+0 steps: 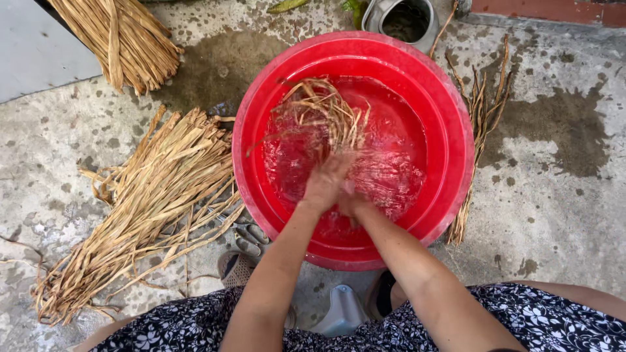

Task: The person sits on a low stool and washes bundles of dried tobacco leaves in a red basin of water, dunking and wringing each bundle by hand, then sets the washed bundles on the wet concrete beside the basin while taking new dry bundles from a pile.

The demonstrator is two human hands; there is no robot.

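Note:
A red plastic basin [450,104] filled with water stands on the concrete floor. Both my hands are together in the water near the basin's front. My left hand [324,182] is closed around a bunch of wet straw strips [323,114], which fans out toward the basin's far left side. My right hand [352,201] sits just beneath and beside the left, partly hidden by it and blurred; it appears to grip the same bunch. The water around my hands is rippled.
A large pile of dry straw strips [150,202] lies on the floor left of the basin. Another tied bundle [124,39] rests at the top left. Loose strips [479,130] lie along the basin's right side. A metal can [404,19] stands behind.

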